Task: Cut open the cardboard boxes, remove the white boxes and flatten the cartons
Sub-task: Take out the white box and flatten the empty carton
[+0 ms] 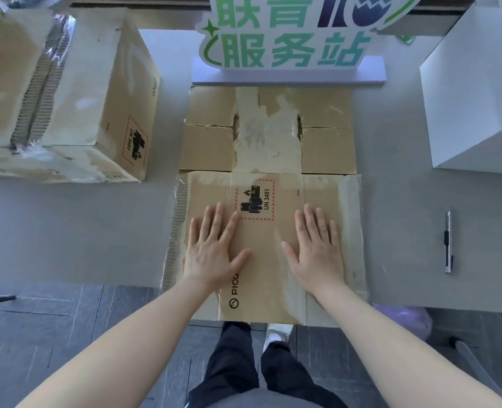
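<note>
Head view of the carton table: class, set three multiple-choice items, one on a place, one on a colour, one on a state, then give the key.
1. Where does the utility knife lie?
A. right of the flattened carton
B. on the carton
C. in a hand

2. What colour is the box at far right?
A. brown
B. white
C. green

3. How are both hands?
A. gripping the knife
B. fists
C. flat on the carton

Key: A, it lies on the table, apart; B, plain white sides; C, left hand and right hand press with straight fingers.
</note>
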Motion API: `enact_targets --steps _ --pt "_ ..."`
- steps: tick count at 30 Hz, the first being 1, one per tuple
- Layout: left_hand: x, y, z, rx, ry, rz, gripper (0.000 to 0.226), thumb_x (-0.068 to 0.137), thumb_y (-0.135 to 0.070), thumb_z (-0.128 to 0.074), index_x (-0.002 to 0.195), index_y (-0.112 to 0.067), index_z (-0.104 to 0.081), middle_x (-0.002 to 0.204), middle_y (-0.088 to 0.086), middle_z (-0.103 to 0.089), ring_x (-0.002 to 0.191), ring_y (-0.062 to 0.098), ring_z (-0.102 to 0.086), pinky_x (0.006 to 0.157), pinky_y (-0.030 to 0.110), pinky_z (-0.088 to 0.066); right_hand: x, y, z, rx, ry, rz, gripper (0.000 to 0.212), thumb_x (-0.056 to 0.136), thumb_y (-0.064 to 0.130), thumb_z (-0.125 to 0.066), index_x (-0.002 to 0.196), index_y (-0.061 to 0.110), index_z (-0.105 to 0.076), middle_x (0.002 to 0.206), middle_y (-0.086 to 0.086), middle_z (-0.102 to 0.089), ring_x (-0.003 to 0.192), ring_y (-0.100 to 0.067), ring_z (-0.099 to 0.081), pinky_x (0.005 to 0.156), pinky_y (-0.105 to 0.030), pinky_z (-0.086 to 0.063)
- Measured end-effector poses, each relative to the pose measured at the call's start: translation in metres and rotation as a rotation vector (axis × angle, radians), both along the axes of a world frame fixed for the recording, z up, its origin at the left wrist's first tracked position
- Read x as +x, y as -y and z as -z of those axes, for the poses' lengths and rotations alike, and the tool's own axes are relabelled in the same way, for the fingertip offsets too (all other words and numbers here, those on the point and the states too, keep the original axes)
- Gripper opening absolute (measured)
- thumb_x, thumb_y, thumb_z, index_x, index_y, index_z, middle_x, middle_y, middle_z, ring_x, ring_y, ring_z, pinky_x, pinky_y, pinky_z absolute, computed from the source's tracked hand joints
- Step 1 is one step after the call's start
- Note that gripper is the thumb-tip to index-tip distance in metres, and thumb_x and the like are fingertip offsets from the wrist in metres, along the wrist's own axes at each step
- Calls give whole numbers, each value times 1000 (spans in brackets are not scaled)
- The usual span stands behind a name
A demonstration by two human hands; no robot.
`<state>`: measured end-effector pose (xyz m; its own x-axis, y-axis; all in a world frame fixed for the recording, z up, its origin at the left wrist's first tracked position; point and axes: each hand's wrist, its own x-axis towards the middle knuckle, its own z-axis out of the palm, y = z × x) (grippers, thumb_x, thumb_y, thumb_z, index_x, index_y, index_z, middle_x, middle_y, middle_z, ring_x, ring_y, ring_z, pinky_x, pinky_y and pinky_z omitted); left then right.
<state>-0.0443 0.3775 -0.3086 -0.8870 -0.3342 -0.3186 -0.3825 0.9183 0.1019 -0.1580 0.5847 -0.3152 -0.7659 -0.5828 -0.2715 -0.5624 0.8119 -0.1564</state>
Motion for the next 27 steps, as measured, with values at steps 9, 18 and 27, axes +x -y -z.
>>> enact_targets --steps 9,18,27 --pt "28 -13 11 -63 3 -24 80 89 -74 -17 153 -36 15 161 -1 22 147 20 26 120 51 8 17 -28 8 115 -11 -12 78 96 63 -10 156 17 8 163 -6 14 151 -24 14 121 -50 4" --pt "-13 31 -29 123 -186 -410 67 97 -47 -43 153 -19 -20 163 6 -12 150 26 -7 121 45 -12 -30 -19 -34 -274 18 447 64 99 44 -45 153 14 -28 159 -8 -27 144 -30 -26 114 -46 -28" --pt "-97 123 -32 520 -204 -1024 69 69 -60 -58 116 -10 -58 114 10 -62 105 35 -58 88 41 -48 -145 11 -37 -260 253 1021 59 86 54 -51 120 6 -58 121 -20 -60 117 -40 -53 100 -44 -43"
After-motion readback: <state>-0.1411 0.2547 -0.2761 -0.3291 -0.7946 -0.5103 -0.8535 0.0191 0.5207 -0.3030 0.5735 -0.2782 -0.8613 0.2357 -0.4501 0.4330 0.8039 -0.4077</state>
